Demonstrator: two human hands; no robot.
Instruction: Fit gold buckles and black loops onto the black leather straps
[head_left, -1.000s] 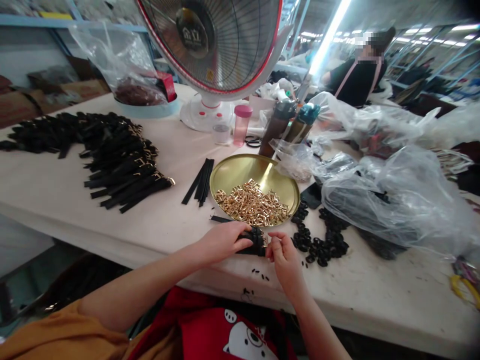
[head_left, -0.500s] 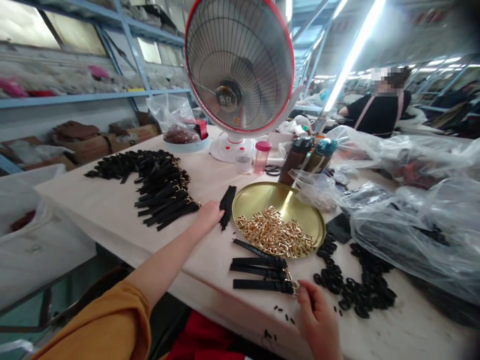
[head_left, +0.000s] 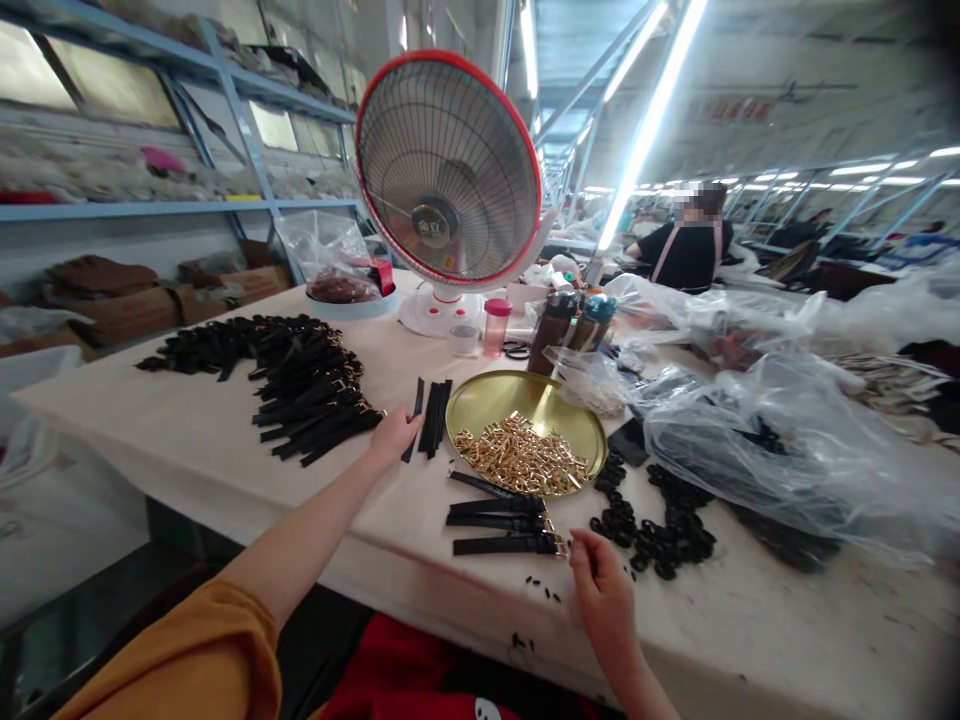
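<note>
Head view: both hands over the pale table [head_left: 405,535], well apart from each other; left hand [head_left: 395,436] out beyond the near edge, fingers closed on one black strip [head_left: 416,410], which slants upward just left of a small stack [head_left: 435,418] of similar strips; right hand [head_left: 602,580] nearer the body, thumb and forefinger close together beside the buckled end of the nearest strap; cannot tell whether it grips anything.

Straps [head_left: 499,522] lie in a short row between the hands, in front of the tray, gold ends toward the right hand; tray [head_left: 510,384] round, brass-coloured, with a heap of gold buckles [head_left: 523,452] on its near half; a few black bits [head_left: 542,588] scattered below the row; black rings [head_left: 664,542] in a curved pile, right of the tray; clear plastic bags [head_left: 750,425] beyond them.

Far left, a big curved pile [head_left: 307,395] of black straps, gold ends mostly facing right; behind, a red-rimmed fan [head_left: 450,165] on a white base; pink-lidded cup [head_left: 496,328] and two dark bottles [head_left: 553,332] near the tray's far side; blue bowl [head_left: 352,308] holding a bagged brown bundle; farther back, a co-worker [head_left: 686,250] in black with pink straps.
</note>
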